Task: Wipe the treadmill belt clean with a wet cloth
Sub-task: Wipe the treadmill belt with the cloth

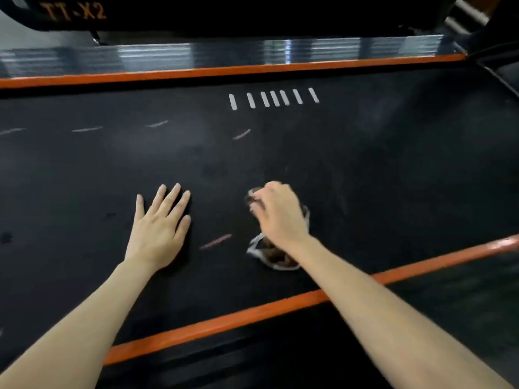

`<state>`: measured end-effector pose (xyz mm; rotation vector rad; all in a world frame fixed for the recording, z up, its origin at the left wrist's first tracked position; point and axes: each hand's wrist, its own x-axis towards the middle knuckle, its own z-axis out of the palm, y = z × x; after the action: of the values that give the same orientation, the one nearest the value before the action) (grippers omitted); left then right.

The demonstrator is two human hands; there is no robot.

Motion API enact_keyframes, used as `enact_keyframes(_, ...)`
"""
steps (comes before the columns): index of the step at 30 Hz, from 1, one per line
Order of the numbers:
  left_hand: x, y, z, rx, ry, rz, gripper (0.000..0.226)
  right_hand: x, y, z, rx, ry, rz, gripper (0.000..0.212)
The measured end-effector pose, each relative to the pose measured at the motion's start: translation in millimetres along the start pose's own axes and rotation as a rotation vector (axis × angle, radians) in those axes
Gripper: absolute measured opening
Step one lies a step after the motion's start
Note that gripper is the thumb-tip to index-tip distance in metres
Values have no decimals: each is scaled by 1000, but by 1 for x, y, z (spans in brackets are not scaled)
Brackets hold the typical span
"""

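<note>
Two bare hands lie on the treadmill belt (365, 178), a matte black, faintly dusty rubber sheet. The left hand (157, 228) rests flat, palm down, fingers straight and spread, holding nothing; just right of it a short pinkish dash (215, 241) marks the belt; right again sits the cloth (276, 255), a crumpled brown wad with a pale, whitish edge, bunched rather than folded. The right hand (280, 217), slightly blurred, lies on top of the cloth, fingers curled down over it and gripping it against the belt; a little brown pokes out past the fingertips on the far side, and the larger part bulges out by the wrist on the near side. Farther off, faint dashes (157, 124) run across the belt from the left; seven short white bars (273, 98) stand in a row beyond the right hand. A near orange strip (224, 318) and a far orange strip (224, 71) border the belt; behind the far one runs a glossy ribbed rail (168, 56) catching light; at far left a dark housing shows orange lettering (75, 11), "TT-X2".
</note>
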<state>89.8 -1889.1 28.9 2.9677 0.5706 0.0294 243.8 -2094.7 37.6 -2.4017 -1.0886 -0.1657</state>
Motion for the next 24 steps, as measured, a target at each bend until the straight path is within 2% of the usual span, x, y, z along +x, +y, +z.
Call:
enact_keyframes(2, -1, -1, 0, 8, 6, 13, 67, -24, -32, 0, 15, -71, -89, 22)
enact_keyframes(4, -3, -2, 0, 0, 18, 22, 67, -39, -29, -15, -26, -139, -155, 23)
enact_keyframes(5, -3, -2, 0, -4, 23, 24, 66, -44, -15, -26, -57, -144, -123, 24)
enact_keyframes(10, -4, 0, 0, -25, 41, 10, 52, -64, 63, -78, -244, 43, 484, 23)
enact_keyframes(12, -4, 2, 0, -33, 51, 15, 51, -58, 47, -65, -292, 65, 547, 23)
enact_keyframes(14, -4, 2, 0, -37, 53, 17, 51, -47, 8, -42, -279, 32, 464, 23)
enact_keyframes(17, -3, 0, 1, -51, 45, 19, 51, -41, -51, -9, -175, -53, 202, 21)
enact_keyframes(20, -3, -3, 1, -39, 61, 33, 59, -51, -55, -17, -134, -173, -38, 19)
enact_keyframes(22, -3, -5, 2, -33, 67, 47, 64, -60, -23, -39, -189, -228, -44, 21)
enact_keyframes(24, -3, -5, 2, -37, 70, 49, 63, -65, 23, -64, -276, -166, 108, 24)
